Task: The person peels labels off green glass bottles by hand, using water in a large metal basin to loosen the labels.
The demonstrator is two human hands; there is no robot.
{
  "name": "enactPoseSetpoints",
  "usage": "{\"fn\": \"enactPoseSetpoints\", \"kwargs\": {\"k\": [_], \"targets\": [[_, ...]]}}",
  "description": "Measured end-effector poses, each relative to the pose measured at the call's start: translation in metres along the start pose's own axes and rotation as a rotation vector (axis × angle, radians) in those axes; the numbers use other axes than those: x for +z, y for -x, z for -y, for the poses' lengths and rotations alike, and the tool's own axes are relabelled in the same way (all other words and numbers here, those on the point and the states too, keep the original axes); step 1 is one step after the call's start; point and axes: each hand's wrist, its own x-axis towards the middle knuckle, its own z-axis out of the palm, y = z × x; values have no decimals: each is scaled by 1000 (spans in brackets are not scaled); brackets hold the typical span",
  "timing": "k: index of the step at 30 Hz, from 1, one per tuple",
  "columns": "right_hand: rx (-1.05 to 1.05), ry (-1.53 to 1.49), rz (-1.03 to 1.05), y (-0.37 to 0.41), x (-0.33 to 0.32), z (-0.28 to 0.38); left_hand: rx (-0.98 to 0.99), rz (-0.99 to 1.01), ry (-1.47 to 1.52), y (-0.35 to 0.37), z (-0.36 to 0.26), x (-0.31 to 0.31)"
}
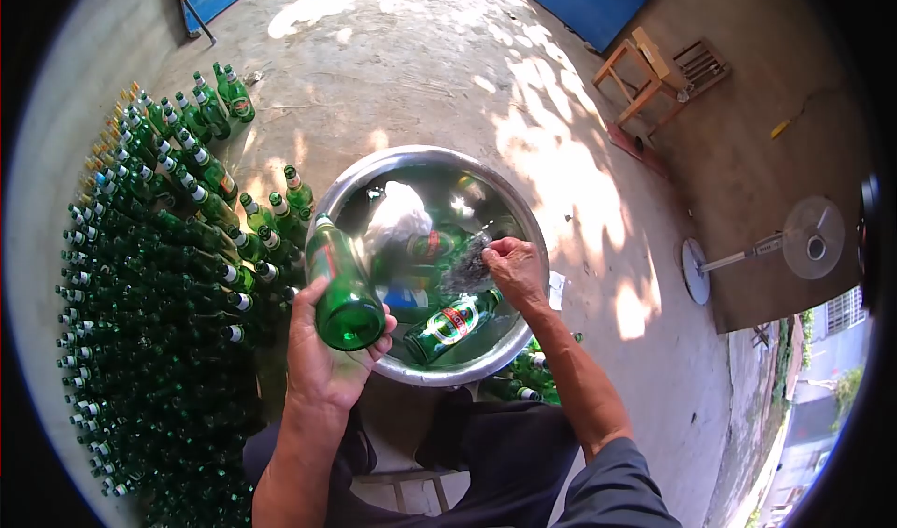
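My left hand (324,360) is wrapped round a green glass bottle (346,294), its base tilted towards me and its neck pointing away over the basin's left rim. Pinched in the fingers of my right hand (516,268) is a grey steel wool pad (466,265), just above the water. Below both hands stands a round metal basin (439,376) with water in it. A labelled green bottle (453,327) lies in the basin near my right wrist. Another bottle (432,246) is partly under water, and a white bundle (400,212) sits at the far left inside.
Many green bottles (168,341) stand packed along the left wall, some close to the basin. More bottles (531,377) are by the basin's near right side. A pedestal fan (811,238) and a wooden chair (645,70) are to the right. Blue doors (593,5) stand at the back.
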Motion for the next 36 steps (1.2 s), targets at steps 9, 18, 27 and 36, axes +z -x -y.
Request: {"fn": "enactPoseSetpoints", "kwargs": {"k": [9, 18, 27, 36], "targets": [[-192, 213, 517, 38, -1, -18, 6, -36, 31, 2, 1, 3], [-188, 215, 844, 69, -8, -6, 6, -35, 17, 4, 0, 3], [-451, 921, 612, 94, 13, 23, -4, -5, -13, 1, 4, 0], [-832, 585, 522, 78, 25, -30, -1, -42, -8, 4, 1, 5]]}}
